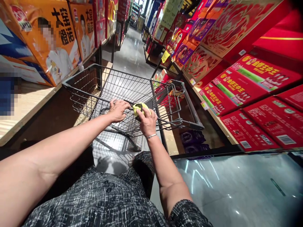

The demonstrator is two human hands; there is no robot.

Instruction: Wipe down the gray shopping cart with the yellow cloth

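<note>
Holding yellow item (135, 109), right fingers (142, 117) at cart rim (88, 96) (open aisle (129, 58) ahead)

Shop aisle: wire cart (192, 105) at L hand (117, 110) & R hand (148, 121), pkgd goods (239, 85) stacked both sides, shelf tags (204, 105) to R.

Orange boxes (55, 47) shelved left, red cartons (241, 86) stacked right, glossy floor (220, 186)

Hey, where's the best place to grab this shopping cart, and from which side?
Probably the thick grey bar at the right end of the shopping cart, taken near its middle, coming from your near side. The bar is smooth and stands out beyond the wire basket. Its near end points towards you, while the shelf looks close on its outer side.
</note>
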